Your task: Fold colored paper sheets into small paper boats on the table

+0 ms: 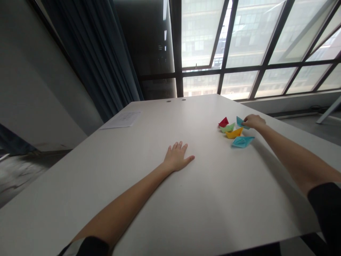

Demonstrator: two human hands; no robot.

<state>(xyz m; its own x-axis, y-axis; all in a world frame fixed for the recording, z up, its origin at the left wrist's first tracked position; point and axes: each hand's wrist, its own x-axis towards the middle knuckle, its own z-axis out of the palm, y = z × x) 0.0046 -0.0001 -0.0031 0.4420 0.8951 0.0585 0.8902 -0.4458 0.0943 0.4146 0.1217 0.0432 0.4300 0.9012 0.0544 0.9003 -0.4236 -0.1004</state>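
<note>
My right hand [254, 121] pinches a blue folded paper boat [240, 122] on the right side of the table. Close by on its left stand a red paper boat [223, 122], a light green paper boat [227, 128] and a yellow paper boat [234, 133]. A second blue paper boat [243, 142] sits nearest to me in that cluster. Palm down, my left hand [176, 156] lies flat on the tabletop with its fingers spread, holding nothing, well to the left of the boats.
The white table [165, 202] stretches away toward large windows [202, 39]. A sheet of paper [121, 120] lies at its left edge. Two small dark round spots show near the far edge. A dark blue curtain [98, 53] hangs behind on the left.
</note>
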